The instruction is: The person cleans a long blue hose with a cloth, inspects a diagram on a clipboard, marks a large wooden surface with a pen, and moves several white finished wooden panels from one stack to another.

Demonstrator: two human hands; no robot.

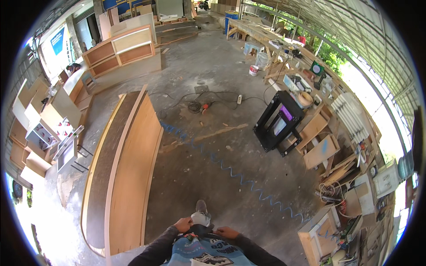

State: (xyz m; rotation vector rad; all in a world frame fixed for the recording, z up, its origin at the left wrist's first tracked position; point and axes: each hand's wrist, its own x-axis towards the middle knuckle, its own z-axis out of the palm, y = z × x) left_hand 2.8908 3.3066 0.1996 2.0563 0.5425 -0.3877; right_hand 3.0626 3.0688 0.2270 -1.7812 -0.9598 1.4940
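at the floor's far left, a stand (69, 153) with thin black legs sits beside pale boards. beyond it, a co-worker (73, 68) bends low near the left end of a wooden cabinet (120, 51). nearer, a long wooden panel (133, 177) lies on the floor, its near end left of the person's hands, well apart from both. the left hand (183, 224) is held at the waist, the forearm slanting up and rightward from the lower edge, knuckles up, fingers curled in; whether they close on anything i cannot tell. one shoe (201, 206) shows just ahead, between the hands. the right hand (227, 232) mirrors the left, its forearm slanting up and leftward, fingers bent toward the dark cloth (200, 229) at the waist; its grip, too, i cannot tell. the two hands are apart, both close to that cloth. a blue coiled hose (242, 179) crosses the floor from the panel's right edge toward a wooden box (313, 235). a black frame (279, 124) stands near the cluttered right side, below the long bench (255, 30).
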